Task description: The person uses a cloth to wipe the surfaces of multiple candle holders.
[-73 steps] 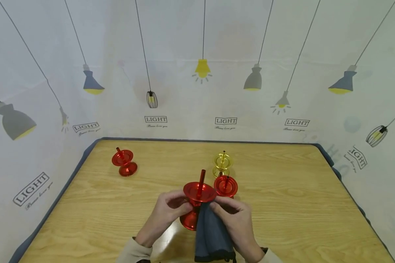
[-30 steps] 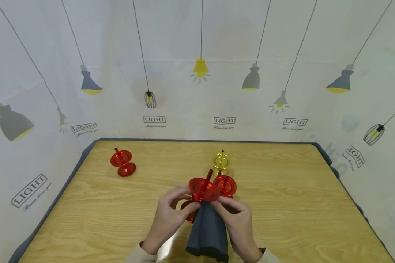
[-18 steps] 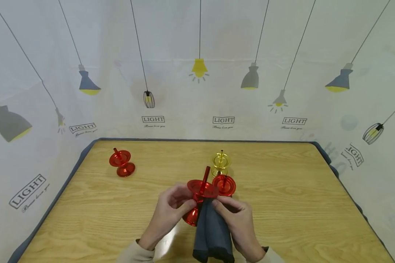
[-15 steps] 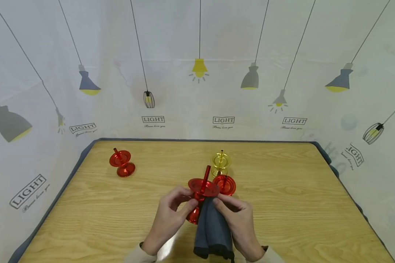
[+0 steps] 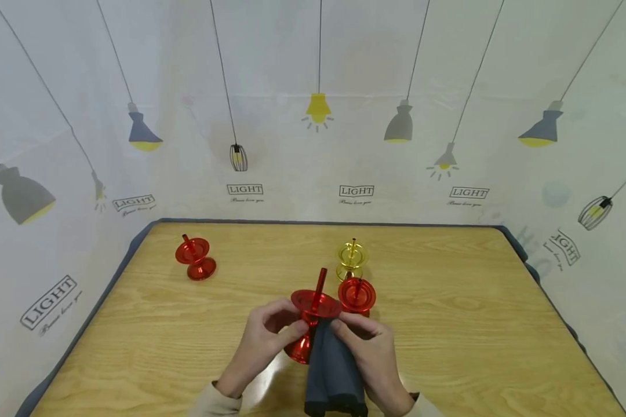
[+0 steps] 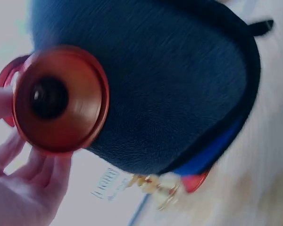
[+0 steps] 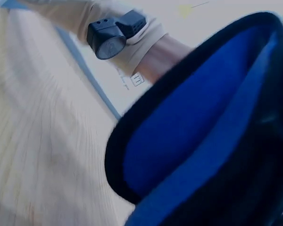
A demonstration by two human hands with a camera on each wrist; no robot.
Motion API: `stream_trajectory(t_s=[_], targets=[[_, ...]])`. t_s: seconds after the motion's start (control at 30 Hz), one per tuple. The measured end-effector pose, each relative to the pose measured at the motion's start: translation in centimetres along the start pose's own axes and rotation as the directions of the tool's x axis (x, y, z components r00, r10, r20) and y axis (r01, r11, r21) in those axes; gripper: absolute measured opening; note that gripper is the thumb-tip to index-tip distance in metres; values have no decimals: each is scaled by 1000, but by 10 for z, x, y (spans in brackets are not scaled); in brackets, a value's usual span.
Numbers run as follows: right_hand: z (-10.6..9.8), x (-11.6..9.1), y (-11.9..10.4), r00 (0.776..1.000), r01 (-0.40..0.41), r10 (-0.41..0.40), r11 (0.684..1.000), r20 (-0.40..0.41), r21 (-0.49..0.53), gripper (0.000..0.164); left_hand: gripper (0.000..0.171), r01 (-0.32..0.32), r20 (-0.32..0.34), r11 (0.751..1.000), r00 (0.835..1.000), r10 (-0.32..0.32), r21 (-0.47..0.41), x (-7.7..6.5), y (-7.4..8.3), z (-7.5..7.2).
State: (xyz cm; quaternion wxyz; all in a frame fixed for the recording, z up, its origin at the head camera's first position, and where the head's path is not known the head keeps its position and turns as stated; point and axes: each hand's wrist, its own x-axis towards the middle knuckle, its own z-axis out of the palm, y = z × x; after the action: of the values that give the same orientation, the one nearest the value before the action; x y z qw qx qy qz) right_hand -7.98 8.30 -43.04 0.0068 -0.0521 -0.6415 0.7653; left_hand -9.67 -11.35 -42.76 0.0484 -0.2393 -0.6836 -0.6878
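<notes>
Near the front of the table, my left hand (image 5: 265, 339) holds a shiny red candle holder (image 5: 302, 302) by its narrow middle, thumb in front. A thin tube rises from its upper dish and leans slightly right. My right hand (image 5: 372, 350) pinches a dark blue-grey cloth (image 5: 336, 370) with black edging against the holder, just under the dish's right rim. The cloth hangs in folds and covers part of the stem and base. In the left wrist view the holder's round hollow base (image 6: 82, 113) faces the camera beside the cloth. The right wrist view shows the cloth's bright blue side (image 7: 174, 122).
Just beyond the right hand stands another red candle holder (image 5: 357, 294), with a gold one (image 5: 352, 255) behind it. A third red holder (image 5: 193, 251) stands at the back left of the wooden table (image 5: 448, 313). A lamp-printed white sheet (image 5: 292, 69) surrounds the back and sides.
The held candle holder has tipped and swung a little, and now sits slightly lower and further left than half a second ago. Both hands keep their grip; the cloth shifts with them.
</notes>
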Motion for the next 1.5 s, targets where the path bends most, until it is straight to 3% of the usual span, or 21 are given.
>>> stream_trajectory(t_s=[0.1,0.17,0.3,0.4,0.5,0.67,0.77,0.9,1.03,1.13,1.2,1.3,1.43,1.5], targets=[[-1,1,-1,999,-45,45,999,19,19,21,23,73,79,991,995,-65,-112,0,-3,-6],[-1,1,-1,998,-58,58,998,21,27,21,27,118,83,988,991,-109,-104,0,-2,-7],[0,3,-1,998,-53,53,998,-25,26,25,29,169,-51,985,985,-167,37,2,2,0],[1,3,-2,997,-42,43,999,-67,22,29,26,137,-154,977,982,-112,162,1,5,8],[2,1,-4,996,-17,18,1000,-91,6,31,20,75,-187,968,982,-30,241,-2,7,15],[4,-2,-5,994,51,-52,999,-91,-16,30,24,70,-204,971,979,-22,231,-1,6,18],[3,-2,-5,996,58,-59,998,-67,-15,29,21,56,-156,981,987,-26,187,0,4,13],[0,0,-5,1000,-9,9,1000,-19,-9,28,21,49,-33,997,998,-47,57,2,0,3],[-4,4,-5,993,-109,107,993,58,38,17,29,134,98,982,988,-122,-130,1,-2,-6],[-6,6,-4,984,-153,145,986,107,72,13,32,176,136,969,979,-154,-174,1,-2,-9],[-6,6,-4,985,-147,140,987,99,67,13,31,146,91,981,987,-135,-127,0,-2,-7],[-4,6,-3,993,-113,111,992,46,55,17,22,63,-24,998,998,-62,29,0,0,1],[1,5,-3,997,-63,65,996,-35,56,26,18,-34,-127,959,989,72,280,-2,0,13],[4,5,-3,997,-36,39,998,-61,51,28,21,-49,-154,937,982,109,347,-3,0,16]])
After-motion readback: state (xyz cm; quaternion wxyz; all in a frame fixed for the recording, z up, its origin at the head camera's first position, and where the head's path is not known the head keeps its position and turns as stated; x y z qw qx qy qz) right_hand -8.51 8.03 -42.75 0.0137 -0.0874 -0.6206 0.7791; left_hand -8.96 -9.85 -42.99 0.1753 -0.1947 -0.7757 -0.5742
